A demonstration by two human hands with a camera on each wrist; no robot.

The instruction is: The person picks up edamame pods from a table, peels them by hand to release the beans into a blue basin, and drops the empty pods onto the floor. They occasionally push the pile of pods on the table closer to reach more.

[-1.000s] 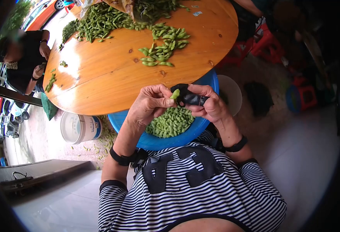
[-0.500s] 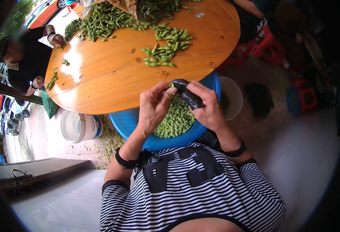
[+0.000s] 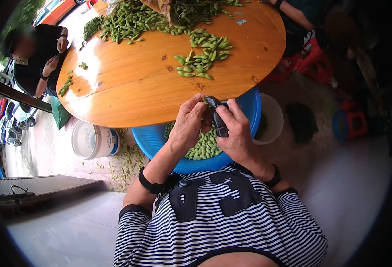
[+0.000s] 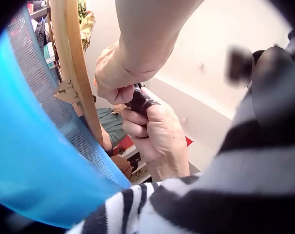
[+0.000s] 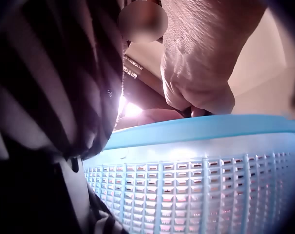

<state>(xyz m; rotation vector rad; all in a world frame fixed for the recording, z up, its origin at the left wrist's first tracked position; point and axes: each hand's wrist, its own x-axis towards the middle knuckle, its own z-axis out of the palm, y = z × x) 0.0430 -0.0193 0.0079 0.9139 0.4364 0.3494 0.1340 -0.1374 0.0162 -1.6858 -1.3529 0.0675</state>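
In the head view my left hand [image 3: 186, 129] pinches a small green soybean pod [image 3: 205, 102] at its fingertips, mostly hidden by them. My right hand [image 3: 240, 138] meets it from the other side, fingers curled in a pinch at the pod. Shiny black wrapping [image 3: 220, 125] covers part of the right hand's digits. It shows again as black wrapping [image 4: 141, 100] in the left wrist view, where both hands come together. Below them is a blue basin [image 3: 255, 120] holding shelled green soybeans [image 3: 207, 147]. The right wrist view has the basin's rim [image 5: 196, 127] under a hand.
A wooden table [image 3: 129, 84] overlaps the basin's far side. On it lie a large heap of pods [image 3: 133, 24] and a smaller cluster [image 3: 209, 55]. A white bucket [image 3: 87, 140] stands left, a pale tub [image 3: 272, 122] right. Another person [image 3: 35, 58] sits at the table's left.
The pod, plainly visible between my left fingers earlier, is now mostly covered. My right hand has turned, bringing the black wrapping more upright. The person at left has brought both hands together.
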